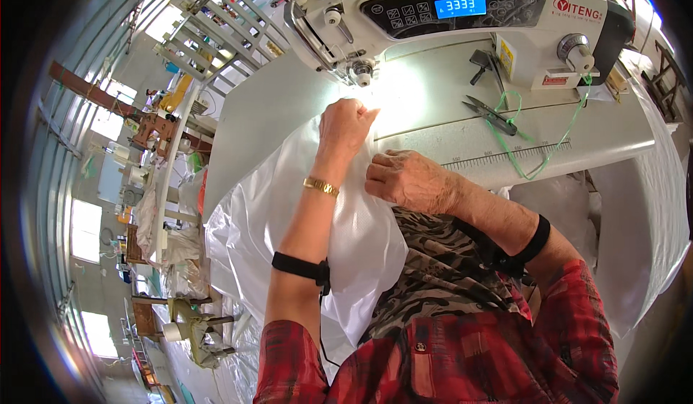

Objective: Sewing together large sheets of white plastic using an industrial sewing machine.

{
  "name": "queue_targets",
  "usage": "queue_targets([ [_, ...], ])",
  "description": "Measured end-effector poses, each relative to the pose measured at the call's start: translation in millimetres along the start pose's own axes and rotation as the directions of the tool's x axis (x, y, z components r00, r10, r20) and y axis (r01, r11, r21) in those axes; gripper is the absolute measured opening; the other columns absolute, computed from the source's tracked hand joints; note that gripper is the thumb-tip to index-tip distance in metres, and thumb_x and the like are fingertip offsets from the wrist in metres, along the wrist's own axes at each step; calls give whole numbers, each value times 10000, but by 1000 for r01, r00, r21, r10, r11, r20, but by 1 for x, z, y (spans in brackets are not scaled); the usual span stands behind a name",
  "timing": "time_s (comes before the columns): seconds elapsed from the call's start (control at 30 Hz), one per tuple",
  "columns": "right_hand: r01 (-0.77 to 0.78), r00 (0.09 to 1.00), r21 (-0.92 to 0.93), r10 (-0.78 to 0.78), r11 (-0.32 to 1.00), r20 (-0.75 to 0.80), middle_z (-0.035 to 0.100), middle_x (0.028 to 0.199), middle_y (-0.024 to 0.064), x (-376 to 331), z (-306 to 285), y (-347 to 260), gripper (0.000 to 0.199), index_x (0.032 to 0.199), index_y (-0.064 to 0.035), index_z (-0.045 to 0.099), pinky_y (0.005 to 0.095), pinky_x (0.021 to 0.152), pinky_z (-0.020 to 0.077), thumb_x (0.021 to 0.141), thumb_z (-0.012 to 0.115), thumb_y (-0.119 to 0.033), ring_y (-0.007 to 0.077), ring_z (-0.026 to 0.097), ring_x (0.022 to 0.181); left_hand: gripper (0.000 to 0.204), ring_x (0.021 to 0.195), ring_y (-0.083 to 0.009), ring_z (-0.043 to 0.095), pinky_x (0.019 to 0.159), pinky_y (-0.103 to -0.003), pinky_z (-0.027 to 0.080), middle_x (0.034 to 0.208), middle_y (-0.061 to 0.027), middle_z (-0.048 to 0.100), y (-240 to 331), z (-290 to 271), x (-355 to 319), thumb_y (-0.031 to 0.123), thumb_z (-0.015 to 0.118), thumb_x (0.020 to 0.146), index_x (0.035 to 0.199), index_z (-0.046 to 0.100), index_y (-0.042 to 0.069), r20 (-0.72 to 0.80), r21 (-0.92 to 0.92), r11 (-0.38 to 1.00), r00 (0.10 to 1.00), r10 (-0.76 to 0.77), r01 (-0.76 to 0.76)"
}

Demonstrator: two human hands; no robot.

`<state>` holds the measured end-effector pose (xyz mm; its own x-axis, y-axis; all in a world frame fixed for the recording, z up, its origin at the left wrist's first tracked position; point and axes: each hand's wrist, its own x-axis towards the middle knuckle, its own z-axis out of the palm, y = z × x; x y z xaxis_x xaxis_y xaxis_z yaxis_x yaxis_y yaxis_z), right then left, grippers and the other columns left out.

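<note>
under the sewing machine head [447,21], at the near edge of the white table [274,108], both hands work a sheet of white fabric [354,245]. left hand [345,126] is closed on a bunched edge of the fabric, fingers curled tight, held just short of the needle area [361,73] — the lamp glare there washes out detail. right hand [408,180] lies just beside and below it, fingers folded down and pinching the same fabric against the table edge. the sheet drapes from the table over the person's lap and spills down to the left. judgement on progress: the edge looks gathered and lined up near the presser foot but not yet under it; i cannot tell whether any seam exists, since no stitch line is visible. feeding and stitching appear to remain. scissors [491,114] with a green cord [548,151] lie on the table to the right, well apart from the hands — untouched. a printed ruler strip [505,155] runs along the table front.
</note>
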<state>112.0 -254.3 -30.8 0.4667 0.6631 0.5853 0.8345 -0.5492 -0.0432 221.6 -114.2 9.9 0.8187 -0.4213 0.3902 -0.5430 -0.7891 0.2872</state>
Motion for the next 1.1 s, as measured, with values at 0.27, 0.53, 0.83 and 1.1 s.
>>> queue_targets([
  [0.27,-11,1000,-30,12,999,13,565,854,49,-1,-3,-1,108,860,-57,591,326,789,550,802,582,-148,216,630,891,320,796,-388,656,741,-433,514,778,-216,668,-20,29,12,282,750,784,784,642,-19,174,8,954,940,-295,298],
  [0.53,-31,1000,-15,31,999,1,571,859,51,0,-2,-2,110,876,-57,594,334,794,552,803,580,-139,223,634,912,252,472,-172,533,536,-352,463,526,-97,549,-42,43,9,135,676,769,598,561,-10,24,-220,948,973,-229,229],
  [0.83,-18,993,26,21,1000,-120,557,841,50,-2,6,-1,96,809,-50,559,332,768,531,767,598,-128,216,601,839,157,847,-377,678,758,-450,525,856,-229,688,-9,11,4,134,633,787,835,651,-14,176,166,986,984,-38,9],
  [1.1,1,994,11,1,1000,-112,572,870,54,-3,3,-1,105,841,-56,572,332,792,534,784,588,-142,217,615,895,171,775,-387,659,707,-469,520,785,-207,663,-6,1,-3,158,568,886,855,618,-3,258,202,968,962,94,-149],
])
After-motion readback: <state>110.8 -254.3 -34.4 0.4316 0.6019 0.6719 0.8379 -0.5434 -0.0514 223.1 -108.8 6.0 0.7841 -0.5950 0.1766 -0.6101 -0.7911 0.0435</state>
